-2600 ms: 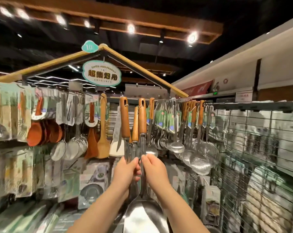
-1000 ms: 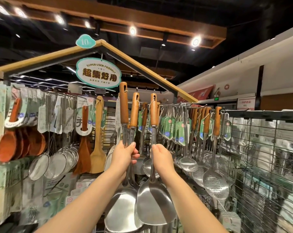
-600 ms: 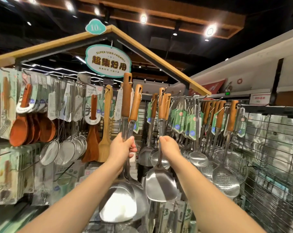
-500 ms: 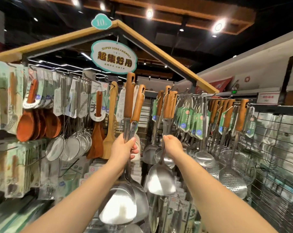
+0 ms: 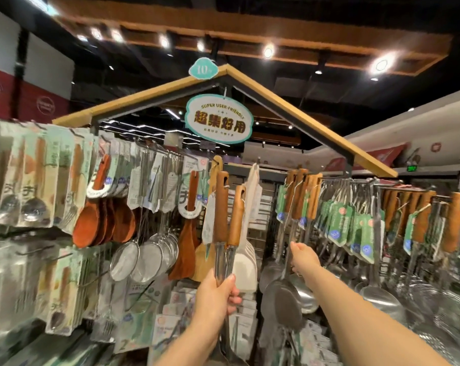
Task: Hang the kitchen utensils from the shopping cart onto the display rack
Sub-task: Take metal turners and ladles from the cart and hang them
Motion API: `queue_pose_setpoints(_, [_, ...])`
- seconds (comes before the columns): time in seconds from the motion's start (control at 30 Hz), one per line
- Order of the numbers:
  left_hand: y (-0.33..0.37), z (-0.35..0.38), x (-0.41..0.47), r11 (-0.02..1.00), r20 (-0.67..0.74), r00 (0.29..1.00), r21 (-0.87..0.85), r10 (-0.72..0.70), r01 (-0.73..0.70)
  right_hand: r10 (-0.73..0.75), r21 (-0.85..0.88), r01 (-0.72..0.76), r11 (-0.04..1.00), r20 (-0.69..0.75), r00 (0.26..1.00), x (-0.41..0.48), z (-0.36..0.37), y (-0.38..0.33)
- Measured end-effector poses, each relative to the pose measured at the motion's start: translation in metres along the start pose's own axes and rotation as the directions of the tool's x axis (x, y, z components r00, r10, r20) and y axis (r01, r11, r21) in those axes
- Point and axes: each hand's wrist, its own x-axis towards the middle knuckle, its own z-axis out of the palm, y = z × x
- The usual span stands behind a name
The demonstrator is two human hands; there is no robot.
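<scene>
My left hand (image 5: 215, 294) grips the steel shafts of two wooden-handled spatulas (image 5: 221, 207), held upright in front of the display rack (image 5: 355, 182). Their blades fall below the frame's lower edge. My right hand (image 5: 302, 257) reaches forward and holds the steel shaft of a third spatula (image 5: 287, 302). Its wooden handle is up among the row of hung wooden-handled utensils (image 5: 302, 196) on a rack hook. I cannot tell whether the handle sits on the hook. The shopping cart is out of view.
Wooden spoons (image 5: 102, 225), mesh strainers (image 5: 144, 257) and packaged cutlery (image 5: 33, 191) hang to the left. Ladles and skimmers with green tags (image 5: 342, 223) crowd the right hooks. An oval sign (image 5: 219, 118) hangs under the roof-shaped frame.
My right hand has carried its spatula away from the left hand, rightward and forward, up to the hooks with the other wooden-handled utensils. My left hand keeps its two spatulas.
</scene>
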Motion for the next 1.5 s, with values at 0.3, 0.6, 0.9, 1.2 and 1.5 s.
queue_pose_setpoints(0.3, [0.009, 0.003, -0.019, 0.992, 0.011, 0.999, 0.125, 0.030, -0.031, 0.063, 0.146, -0.031, 0.989, -0.214, 0.975, -0.032, -0.018, -0.014])
queue_pose_setpoints(0.6, [0.021, 0.033, -0.034, 0.981, 0.057, 0.996, 0.176, 0.070, -0.079, -0.347, 0.244, 0.292, 0.925, 0.226, 0.910, -0.141, -0.012, -0.050])
queue_pose_setpoints(0.9, [0.036, 0.063, -0.035, 0.978, 0.150, 0.984, 0.170, 0.097, -0.123, -0.351, 0.261, 0.306, 0.916, 0.149, 0.924, -0.155, -0.036, -0.044])
queue_pose_setpoints(1.2, [0.039, 0.077, -0.034, 0.996, 0.117, 0.990, 0.025, 0.084, -0.087, -0.265, 0.418, 0.196, 0.887, 0.113, 0.958, -0.148, -0.073, -0.038])
queue_pose_setpoints(1.5, [0.061, 0.065, -0.013, 0.993, -0.039, 0.992, 0.037, 0.117, -0.116, -0.220, 0.295, 0.191, 0.936, 0.070, 0.973, -0.126, -0.105, -0.042])
